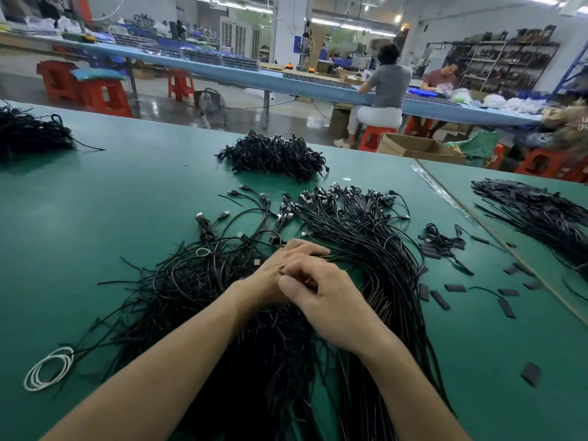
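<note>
Green matting covers our table (127, 192), and a taped seam (445, 192) runs slantwise across its right part. Pale lettering on a brown bag (572, 122) at the far right edge is cut off and too blurred to read.

Our right hand (327, 300) lies over the back of our left hand (283, 265) at the middle of the loose cable heap (366, 249). The right fingers are curled, and thumb and forefinger pinch a thin dark cable end (281, 270). The left fingers lie nearly straight on the strands. Its thumb and palm are covered, so we cannot tell whether it holds anything.

Bare matting lies open to the left of the heap, as far as a white cord loop (47, 370) near the front. To the right, short black sleeves (440, 299) are scattered up to the seam. A coiled bundle pile (273, 154) sits near the far edge, another pile (28, 132) is cut off at the left, and a third (541, 214) runs out of view on the right.

Beyond the table edge stand red stools (92, 90), a cardboard box (420, 149) and a long blue bench (286, 81), where a seated person (386, 87) faces away. The near end of the heap is hidden under our forearms.
</note>
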`<state>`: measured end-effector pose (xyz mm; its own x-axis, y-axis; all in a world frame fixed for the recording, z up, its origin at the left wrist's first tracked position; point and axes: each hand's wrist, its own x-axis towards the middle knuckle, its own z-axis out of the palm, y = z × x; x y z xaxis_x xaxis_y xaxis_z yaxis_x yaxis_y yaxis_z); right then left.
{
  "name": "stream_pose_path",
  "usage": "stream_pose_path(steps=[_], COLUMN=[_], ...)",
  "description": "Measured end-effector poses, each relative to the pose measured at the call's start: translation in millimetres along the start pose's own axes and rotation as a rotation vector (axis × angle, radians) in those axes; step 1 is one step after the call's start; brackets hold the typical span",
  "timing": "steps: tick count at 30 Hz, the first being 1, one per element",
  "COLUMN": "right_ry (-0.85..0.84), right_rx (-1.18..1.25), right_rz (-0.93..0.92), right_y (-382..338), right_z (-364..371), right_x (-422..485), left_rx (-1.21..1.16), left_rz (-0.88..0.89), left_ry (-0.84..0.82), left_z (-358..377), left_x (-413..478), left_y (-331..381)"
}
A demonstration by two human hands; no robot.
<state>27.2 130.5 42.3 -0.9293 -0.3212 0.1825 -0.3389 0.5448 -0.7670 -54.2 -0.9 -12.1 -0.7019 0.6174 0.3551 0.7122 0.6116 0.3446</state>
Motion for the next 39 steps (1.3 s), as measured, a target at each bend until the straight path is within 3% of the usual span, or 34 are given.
stream_pose_path(steps=[2,4,7,10,18,22,24,26,30,32,34,37,39], right_ry=[0.094,0.208,0.353,0.392,0.616,0.679,0.701,0.619,0.133,0.082,0.142,0.154,0.130], right_rx=[0.011,-0.053,-0.213,-0.294,-0.289,-0.184,-0.160,-0.194,-0.578,-0.576,-0.321,-0.045,0.014], right_rz=[-0.009,0.015,0.115,0.212,0.151,0.275,0.348,0.415,0.556,0.443,0.251,0.049,0.047], right_y=[0,8,25,40,46,62,71,76,75,65,46,14,4], right_z=[-7,-15,-22,-22,-25,-40,-46,-48,-33,-23,-14,1,7], right_x=[-3,-5,-7,-8,-5,-4,-5,-7,-9,-8,-8,-10,-9], left_rx=[0.041,-0.182,-0.461,-0.427,-0.153,-0.192,-0.314,-0.477,-0.550,-0.268,0.045,0.242,0.272], left_rz=[0.012,-0.129,-0.375,-0.379,-0.227,-0.324,-0.458,-0.539,-0.514,-0.404,-0.357,-0.397,-0.387], left_ry=[0.067,0.148,0.502,0.764,0.939,1.021,1.032,1.038,0.905,0.797,0.678,0.555,0.513], left_z=[5,2,-3,2,-23,-47,-50,-51,-50,-49,-46,-37,-33], left_x=[0,-2,-7,-22,-27,-33,-38,-42,-43,-41,-39,-36,-33], left_y=[-3,-1,-6,-4,19,14,9,4,7,14,18,28,35])
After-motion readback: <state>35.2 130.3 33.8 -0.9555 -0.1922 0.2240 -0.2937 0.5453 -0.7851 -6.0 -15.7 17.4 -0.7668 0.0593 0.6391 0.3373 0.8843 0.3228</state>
